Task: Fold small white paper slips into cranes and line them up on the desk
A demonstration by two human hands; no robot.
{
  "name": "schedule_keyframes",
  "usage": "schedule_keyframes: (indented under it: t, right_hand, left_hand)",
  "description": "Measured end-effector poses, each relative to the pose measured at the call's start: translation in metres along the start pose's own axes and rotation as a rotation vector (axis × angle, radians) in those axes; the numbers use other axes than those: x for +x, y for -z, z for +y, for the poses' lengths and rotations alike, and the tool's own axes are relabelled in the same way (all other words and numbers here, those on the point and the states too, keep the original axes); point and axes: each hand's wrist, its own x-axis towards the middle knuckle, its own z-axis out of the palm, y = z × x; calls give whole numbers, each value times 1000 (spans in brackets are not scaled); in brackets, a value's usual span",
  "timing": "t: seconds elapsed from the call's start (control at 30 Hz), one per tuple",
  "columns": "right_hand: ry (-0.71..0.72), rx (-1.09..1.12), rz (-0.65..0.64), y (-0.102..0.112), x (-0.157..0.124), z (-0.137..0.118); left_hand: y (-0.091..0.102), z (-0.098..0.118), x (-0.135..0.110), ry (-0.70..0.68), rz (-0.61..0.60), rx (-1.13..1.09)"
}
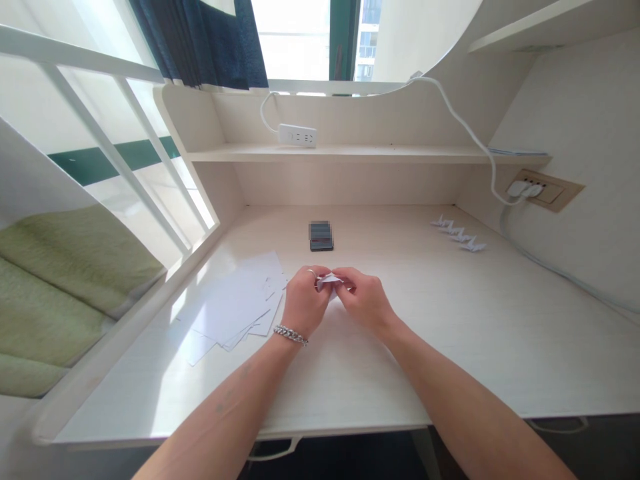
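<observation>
A small piece of folded white paper (331,279) is pinched between both hands over the middle of the desk. My left hand (307,300), with a ring on a finger and a chain bracelet at the wrist, is closed on its left side. My right hand (365,297) grips the right side, fingertips close to those of the left. The fingers cover much of the paper, so its exact folds cannot be made out. Loose white paper sheets (235,300) lie in an overlapping pile left of my left hand, with small scraps at their right edge.
A dark phone-like object (321,236), partly blurred, lies beyond my hands. Several folded paper cranes (461,237) stand in a row at the back right. A power strip (297,135) rests on the shelf (360,155). A white cable (465,123) runs to the wall socket (545,190).
</observation>
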Motion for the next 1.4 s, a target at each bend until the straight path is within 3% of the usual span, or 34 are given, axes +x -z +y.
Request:
schedule_keyframes:
  t: [0.23,0.4,0.53,0.77,1.0,1.27,1.4]
  right_hand:
    - [-113,-46,51,2,0,-2]
    - [-104,-2,51,2,1,-3]
    - [-131,159,42,5,2,-5]
    - [-207,494,35,5,9,2]
    - [-220,503,-30,4,8,3]
    - [-271,452,-70,6,9,-1]
    - [-226,397,-41,4,8,1]
  left_hand:
    - [-4,6,-4,32,-60,-78]
    - [-1,4,-2,155,-179,-2]
    - [-2,-6,2,272,-238,-150]
    - [-4,-12,8,445,-114,-392]
    - [-3,-16,11,431,-66,-442]
    - [-1,-11,8,416,-117,-549]
    - [-2,-13,8,412,-137,-576]
